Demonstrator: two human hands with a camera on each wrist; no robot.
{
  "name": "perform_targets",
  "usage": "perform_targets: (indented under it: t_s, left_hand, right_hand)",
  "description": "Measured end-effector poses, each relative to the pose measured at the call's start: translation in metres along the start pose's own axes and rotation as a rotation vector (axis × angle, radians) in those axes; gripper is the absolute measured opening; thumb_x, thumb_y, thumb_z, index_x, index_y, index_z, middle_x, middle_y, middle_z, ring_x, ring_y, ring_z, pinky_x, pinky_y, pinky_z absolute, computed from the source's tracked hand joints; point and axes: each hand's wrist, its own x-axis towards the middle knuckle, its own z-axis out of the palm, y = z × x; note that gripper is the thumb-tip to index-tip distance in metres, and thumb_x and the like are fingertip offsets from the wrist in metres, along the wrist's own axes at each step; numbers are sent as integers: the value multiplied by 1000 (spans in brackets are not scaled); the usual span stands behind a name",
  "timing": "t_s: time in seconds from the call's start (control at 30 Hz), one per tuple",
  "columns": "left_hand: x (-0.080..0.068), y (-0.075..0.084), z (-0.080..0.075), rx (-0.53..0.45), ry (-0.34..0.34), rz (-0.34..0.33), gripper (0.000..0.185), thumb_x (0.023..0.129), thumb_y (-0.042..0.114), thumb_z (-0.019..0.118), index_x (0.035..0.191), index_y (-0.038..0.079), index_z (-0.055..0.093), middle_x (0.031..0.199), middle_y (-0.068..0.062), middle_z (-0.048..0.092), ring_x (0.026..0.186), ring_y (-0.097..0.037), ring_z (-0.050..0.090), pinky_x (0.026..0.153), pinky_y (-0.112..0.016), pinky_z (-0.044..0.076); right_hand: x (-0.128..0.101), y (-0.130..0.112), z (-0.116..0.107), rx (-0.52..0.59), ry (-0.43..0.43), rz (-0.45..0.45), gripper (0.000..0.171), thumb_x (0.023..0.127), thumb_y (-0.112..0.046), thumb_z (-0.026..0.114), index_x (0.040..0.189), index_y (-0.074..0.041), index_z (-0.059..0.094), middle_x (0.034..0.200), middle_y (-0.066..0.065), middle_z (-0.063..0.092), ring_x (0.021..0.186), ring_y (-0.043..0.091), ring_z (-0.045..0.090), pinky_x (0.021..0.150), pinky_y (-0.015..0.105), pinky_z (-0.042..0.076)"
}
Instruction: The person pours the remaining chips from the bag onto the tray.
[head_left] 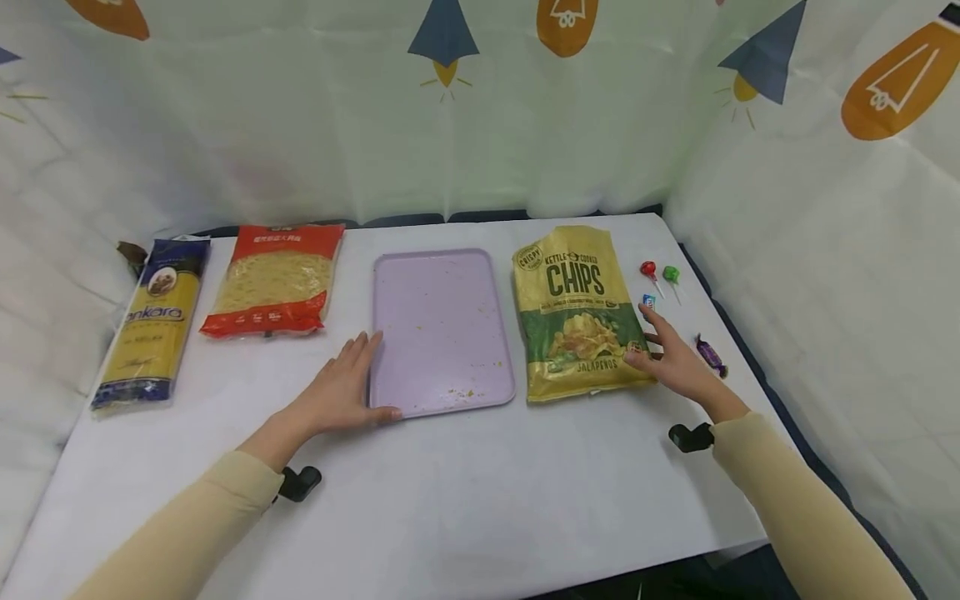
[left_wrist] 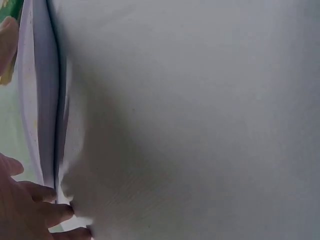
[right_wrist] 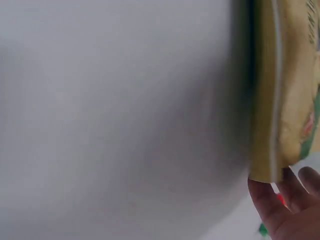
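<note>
My left hand (head_left: 341, 387) lies at the near left corner of a lilac tray (head_left: 442, 329), fingers along its left side and thumb at the front edge. Yellow crumbs are scattered on the tray. Beside it on the right, a green and gold bag of chips (head_left: 577, 304) lies face up. My right hand (head_left: 678, 362) touches that bag's near right corner, thumb on its front and the other fingers spread along its side. The right wrist view shows the fingertips (right_wrist: 260, 185) at the bag's corner.
To the left lie a red-banded clear noodle bag (head_left: 273, 283) and a blue and yellow pasta pack (head_left: 153, 321). Right of the chips are a red lollipop (head_left: 648, 269), a green lollipop (head_left: 671, 273), a small blue-white candy (head_left: 648, 301) and a purple-wrapped candy (head_left: 711, 356). Fabric walls surround the table.
</note>
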Motion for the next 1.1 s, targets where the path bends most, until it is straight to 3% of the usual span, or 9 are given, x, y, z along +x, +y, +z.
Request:
perform_targets:
  t_s: [0.17, 0.37, 0.6, 0.77, 0.93, 1.0, 1.1]
  left_hand:
    - [1, 0, 2, 30, -19, 16, 127, 76, 61, 81, 163, 0, 11, 165, -37, 14, 152, -57, 15, 117, -75, 19]
    - [2, 1, 2, 33, -29, 10, 130, 74, 60, 82, 163, 1, 9, 165, -36, 13, 153, -56, 14, 118, -75, 17]
    - [3, 2, 5, 20, -22, 5, 131, 73, 59, 83, 163, 2, 8, 166, -36, 13, 153, -55, 13, 118, -75, 16]
    - [2, 3, 5, 26, -17, 3, 131, 73, 59, 84, 163, 1, 9, 165, -36, 14, 153, -55, 14, 118, -75, 16]
    - [3, 3, 6, 25, -12, 6, 132, 72, 59, 84, 163, 1, 9, 165, -37, 15, 153, -56, 14, 117, -76, 16]
    - [3, 3, 6, 22, -12, 6, 132, 72, 59, 84, 163, 2, 8, 165, -37, 14, 153, -56, 14, 117, -76, 16]
    - [3, 3, 6, 17, -11, 7, 132, 73, 59, 84, 164, 2, 7, 165, -37, 14, 153, -55, 14, 118, -76, 15]
  right_hand:
    - [-2, 9, 13, -19, 30, 33, 104, 97, -43, 70, 166, -18, -4, 169, 27, 12, 147, 54, 29, 116, 68, 32]
    - [0, 12, 25, -54, 32, 106, 121, 88, -52, 76, 165, -19, -12, 168, 30, 10, 151, 54, 22, 117, 70, 27]
    - [3, 10, 31, -27, 79, 52, 132, 78, -43, 89, 165, -11, -5, 171, 24, 5, 157, 49, 10, 122, 68, 16]
    - [1, 9, 32, -64, 109, 44, 126, 78, -44, 89, 166, -14, 3, 171, 24, 11, 156, 49, 13, 121, 68, 19]
    - [-4, 5, 33, -64, 131, 92, 112, 82, -47, 85, 166, -20, 16, 168, 26, 19, 154, 50, 19, 120, 69, 22]
    - [-7, 4, 32, -17, 152, 119, 105, 84, -48, 82, 165, -22, 21, 168, 24, 21, 154, 49, 21, 120, 68, 23]
    - [-11, 0, 32, 152, 233, 160, 94, 90, -46, 77, 164, -23, 26, 168, 19, 25, 155, 42, 22, 122, 64, 25]
